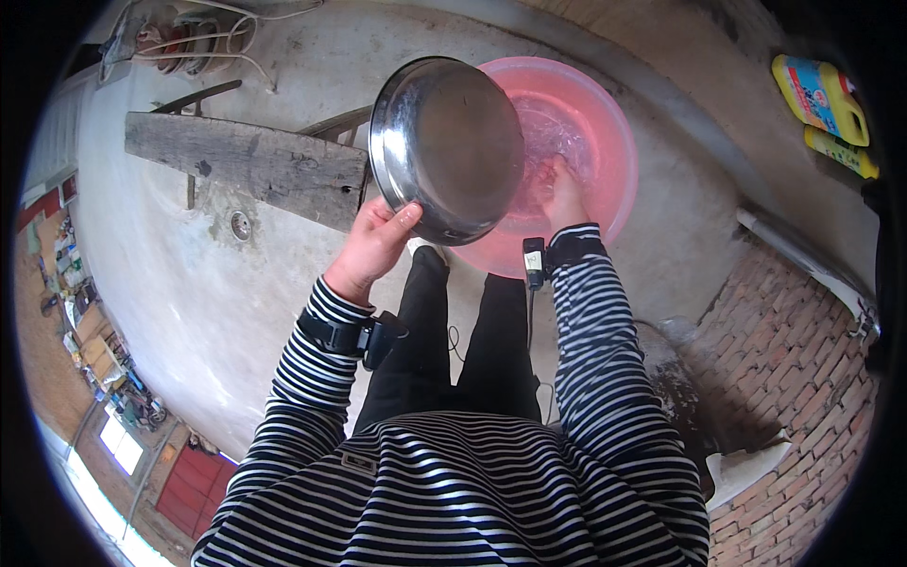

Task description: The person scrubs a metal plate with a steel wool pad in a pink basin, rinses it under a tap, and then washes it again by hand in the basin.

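Observation:
My left hand (379, 241) grips the rim of a round stainless steel basin (453, 149), thumb on its outside; the basin is tilted with its underside towards me. Behind and to the right of it, a pink plastic basin (616, 163) with water in it stands on the floor. My right hand (560, 190) is inside the pink basin, at the water. Its fingers are curled and blurred, so whether they hold anything cannot be made out. The steel basin hides the left part of the pink one.
A worn wooden bench (248, 159) is left of the basins, near a floor drain (241, 225). Yellow plastic jugs (818, 99) lie far right, above a brick-paved area (801, 368). Tubing and stacked items (191, 46) sit at the upper left. A cable hangs by my right wrist.

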A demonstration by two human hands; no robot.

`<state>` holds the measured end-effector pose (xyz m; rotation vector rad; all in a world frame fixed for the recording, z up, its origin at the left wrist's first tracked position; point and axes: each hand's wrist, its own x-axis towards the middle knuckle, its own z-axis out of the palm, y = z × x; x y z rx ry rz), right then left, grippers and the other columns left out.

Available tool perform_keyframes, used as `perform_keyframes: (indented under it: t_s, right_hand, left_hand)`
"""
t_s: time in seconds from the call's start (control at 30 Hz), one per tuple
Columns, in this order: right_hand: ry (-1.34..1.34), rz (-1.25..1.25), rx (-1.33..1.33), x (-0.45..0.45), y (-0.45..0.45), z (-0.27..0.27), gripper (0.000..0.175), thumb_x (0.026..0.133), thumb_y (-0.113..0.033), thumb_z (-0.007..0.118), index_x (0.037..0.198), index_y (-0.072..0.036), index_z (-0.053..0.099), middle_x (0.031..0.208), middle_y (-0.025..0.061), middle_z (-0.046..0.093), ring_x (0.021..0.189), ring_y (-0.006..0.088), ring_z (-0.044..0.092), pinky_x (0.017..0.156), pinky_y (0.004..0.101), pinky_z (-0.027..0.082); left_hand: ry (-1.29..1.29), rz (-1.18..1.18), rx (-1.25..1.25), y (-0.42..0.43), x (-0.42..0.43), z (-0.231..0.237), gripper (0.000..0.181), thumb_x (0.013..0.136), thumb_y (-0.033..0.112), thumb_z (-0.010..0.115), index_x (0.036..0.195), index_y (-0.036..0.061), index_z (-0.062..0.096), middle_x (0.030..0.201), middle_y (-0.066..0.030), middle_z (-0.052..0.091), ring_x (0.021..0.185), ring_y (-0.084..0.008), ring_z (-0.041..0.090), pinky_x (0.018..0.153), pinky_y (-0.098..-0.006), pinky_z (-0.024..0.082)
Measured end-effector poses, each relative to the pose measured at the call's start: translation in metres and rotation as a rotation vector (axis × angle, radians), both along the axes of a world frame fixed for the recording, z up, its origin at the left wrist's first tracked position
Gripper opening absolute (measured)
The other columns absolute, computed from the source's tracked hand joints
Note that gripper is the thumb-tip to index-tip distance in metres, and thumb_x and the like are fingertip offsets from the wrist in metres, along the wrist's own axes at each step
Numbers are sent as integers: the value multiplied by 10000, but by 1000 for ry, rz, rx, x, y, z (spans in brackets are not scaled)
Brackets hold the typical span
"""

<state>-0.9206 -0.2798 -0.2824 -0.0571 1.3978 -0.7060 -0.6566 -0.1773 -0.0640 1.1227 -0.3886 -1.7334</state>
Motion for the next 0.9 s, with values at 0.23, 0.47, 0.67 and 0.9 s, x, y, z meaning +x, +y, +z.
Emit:
perform_keyframes:
  t_s: [0.23, 0.47, 0.67, 0.9]
  right_hand:
    - [-124, 485, -890, 57, 28, 187, 302, 952, -201, 455, 1158, -17, 578, 1274, 162, 524, 1246, 317, 441, 1015, 442, 354]
    - [890, 1027, -1498, 97, 44, 214, 594, 817, -374, 559, 1347, -138, 435, 1451, 135, 312, 1332, 350, 293, 1065, 506, 251]
    - [941, 981, -1648, 41, 45, 186, 652, 875, -542, 427, 1390, -149, 350, 1443, 98, 331, 1328, 330, 304, 1078, 532, 196]
    - [959, 738, -1026, -14, 15, 102, 511, 928, -404, 439, 1313, -68, 441, 1333, 207, 421, 1237, 399, 378, 1041, 484, 276]
  left_hand:
    - [46, -71, 52, 1, -22, -8, 276, 963, 129, 462, 1181, -31, 518, 1128, -82, 599, 1019, -171, 579, 917, -341, 460]
    - [371, 176, 117, -18, -55, 7, 418, 1002, 277, 344, 1327, 17, 384, 1288, -119, 488, 1139, -203, 512, 984, -325, 411]
    - [398, 220, 143, -19, -55, 12, 389, 1001, 289, 339, 1223, -7, 461, 1197, -147, 560, 1069, -228, 575, 937, -393, 462]
    - [336, 357, 175, -14, -22, 17, 429, 996, 334, 333, 1306, 43, 393, 1295, -127, 493, 1195, -254, 483, 1009, -439, 401]
